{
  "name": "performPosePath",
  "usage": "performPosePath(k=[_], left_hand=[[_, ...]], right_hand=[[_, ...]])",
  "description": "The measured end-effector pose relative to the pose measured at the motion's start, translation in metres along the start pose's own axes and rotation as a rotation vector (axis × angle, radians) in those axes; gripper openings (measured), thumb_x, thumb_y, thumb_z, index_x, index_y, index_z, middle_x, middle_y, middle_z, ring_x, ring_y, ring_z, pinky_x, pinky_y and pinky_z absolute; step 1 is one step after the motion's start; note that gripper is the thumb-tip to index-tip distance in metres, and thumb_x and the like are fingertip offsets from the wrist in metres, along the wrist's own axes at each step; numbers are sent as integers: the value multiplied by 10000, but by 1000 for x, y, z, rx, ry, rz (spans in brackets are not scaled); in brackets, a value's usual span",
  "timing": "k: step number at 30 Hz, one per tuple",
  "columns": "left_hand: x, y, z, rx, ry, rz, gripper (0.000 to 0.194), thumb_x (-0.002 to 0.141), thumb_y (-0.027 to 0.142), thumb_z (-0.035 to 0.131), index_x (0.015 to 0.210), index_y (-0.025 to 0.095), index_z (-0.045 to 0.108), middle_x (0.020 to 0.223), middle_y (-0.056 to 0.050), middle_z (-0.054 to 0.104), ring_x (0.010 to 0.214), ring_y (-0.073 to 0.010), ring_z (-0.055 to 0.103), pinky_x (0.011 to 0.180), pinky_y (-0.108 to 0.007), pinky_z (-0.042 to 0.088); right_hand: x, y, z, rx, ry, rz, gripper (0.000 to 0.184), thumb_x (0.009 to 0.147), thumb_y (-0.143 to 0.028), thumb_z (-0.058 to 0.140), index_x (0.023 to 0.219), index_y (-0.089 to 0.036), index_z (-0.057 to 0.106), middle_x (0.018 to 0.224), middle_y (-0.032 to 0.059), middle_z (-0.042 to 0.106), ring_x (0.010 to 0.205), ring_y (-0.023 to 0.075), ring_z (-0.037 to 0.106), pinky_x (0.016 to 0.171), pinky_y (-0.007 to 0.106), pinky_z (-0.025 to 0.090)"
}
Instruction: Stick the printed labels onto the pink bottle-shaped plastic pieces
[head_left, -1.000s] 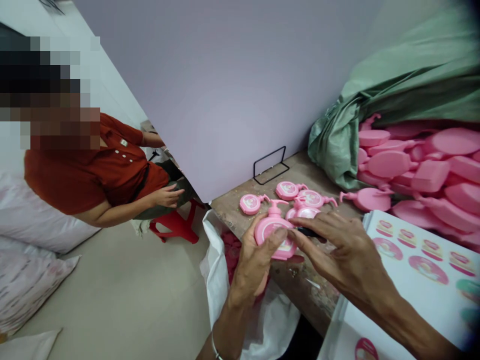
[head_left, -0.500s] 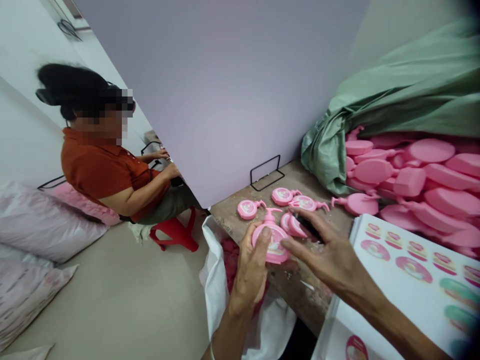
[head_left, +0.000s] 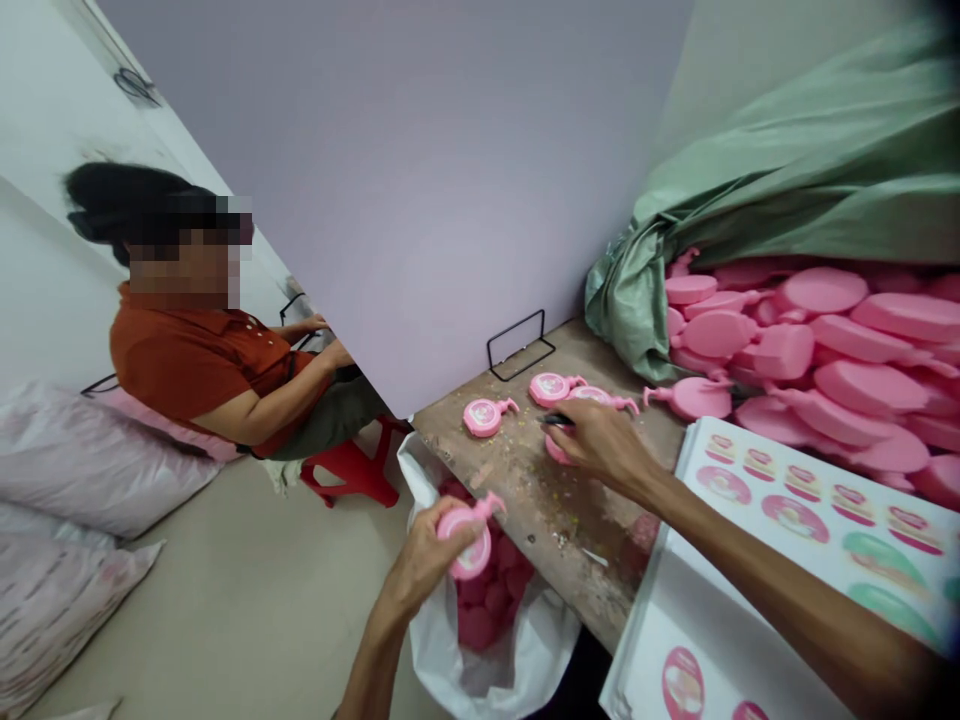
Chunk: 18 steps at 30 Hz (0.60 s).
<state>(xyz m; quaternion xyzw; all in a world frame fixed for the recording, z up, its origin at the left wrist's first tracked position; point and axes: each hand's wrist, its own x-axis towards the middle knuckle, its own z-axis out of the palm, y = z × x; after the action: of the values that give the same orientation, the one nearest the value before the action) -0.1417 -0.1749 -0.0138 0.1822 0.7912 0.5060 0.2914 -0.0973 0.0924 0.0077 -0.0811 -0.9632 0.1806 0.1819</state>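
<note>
Hands (head_left: 424, 565) (head_left: 600, 445) on pink bottles (head_left: 472, 555) (labels illegible)

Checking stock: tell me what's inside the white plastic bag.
Round pink plastic pieces lie in the white plastic bag; lower ones are covered by the top layer, and the pink pump bottle in the left hand hides part.

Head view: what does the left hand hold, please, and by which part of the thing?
The left hand holds a pink plastic pump bottle by its round body, below the pump head, which is free of the hand.

Worn wooden bench (head_left: 525, 500): pink pump bottles (head_left: 486, 417), black wire stand (head_left: 525, 364), scattered specks (head_left: 559, 540).
</note>
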Motion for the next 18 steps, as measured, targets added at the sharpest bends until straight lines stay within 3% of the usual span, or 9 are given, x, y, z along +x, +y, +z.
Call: performPosePath(k=[1, 3, 6, 10, 13, 15, 18], left_hand=[[-5, -10, 3, 114, -38, -43, 318, 726, 457, 671, 835, 159, 653, 739, -21, 637, 693, -178, 574, 637, -270, 436], [-13, -24, 9, 285, -2, -103, 360, 652, 416, 711, 915, 174, 674, 910, -73, 690, 852, -250, 618, 746, -319, 467], [-17, -29, 8, 246, 133, -82, 446, 640, 427, 705, 1016, 190, 667, 1087, -113, 687, 1029, -291, 611, 874, -359, 469], [-1, -5, -25, 13, 300, 17, 390, 724, 535, 641, 864, 172, 667, 852, -74, 703, 795, -219, 641, 752, -331, 516], [28, 23, -43, -3, 410, 138, 392, 751, 536, 628, 842, 156, 657, 815, -62, 686, 695, -181, 613, 671, -299, 516], [52, 38, -38, 56, 365, 231, 349, 789, 495, 599, 858, 157, 652, 823, -61, 681, 689, -176, 605, 663, -291, 505], [89, 49, -3, 138, 183, 314, 263, 835, 404, 540, 875, 170, 653, 822, -62, 679, 716, -183, 603, 692, -300, 485]], right_hand=[[16, -6, 5, -16, -9, -30, 161, 815, -213, 541, 802, -141, 684, 803, 93, 726, 755, 192, 658, 660, 282, 422], [43, -18, 14, -35, -19, -68, 159, 814, -203, 558, 787, -117, 689, 801, 107, 731, 773, 182, 669, 702, 282, 420], [57, -39, 21, -64, -27, -114, 235, 871, -206, 514, 744, -101, 682, 766, 102, 728, 774, 160, 677, 780, 294, 429], [15, -75, 31, -75, -64, -182, 200, 838, -204, 552, 686, -151, 670, 719, 91, 720, 732, 197, 676, 788, 344, 469], [-29, -101, 34, -43, -109, -223, 88, 760, -159, 606, 707, -199, 664, 737, 57, 724, 709, 202, 669, 730, 323, 497], [-49, -101, 27, 6, -119, -198, 92, 758, -219, 637, 841, -215, 676, 803, 50, 732, 753, 213, 671, 723, 320, 507], [-61, -59, 2, 73, -67, -50, 290, 842, -364, 575, 1080, -213, 646, 926, 72, 729, 802, 219, 675, 689, 324, 508]])
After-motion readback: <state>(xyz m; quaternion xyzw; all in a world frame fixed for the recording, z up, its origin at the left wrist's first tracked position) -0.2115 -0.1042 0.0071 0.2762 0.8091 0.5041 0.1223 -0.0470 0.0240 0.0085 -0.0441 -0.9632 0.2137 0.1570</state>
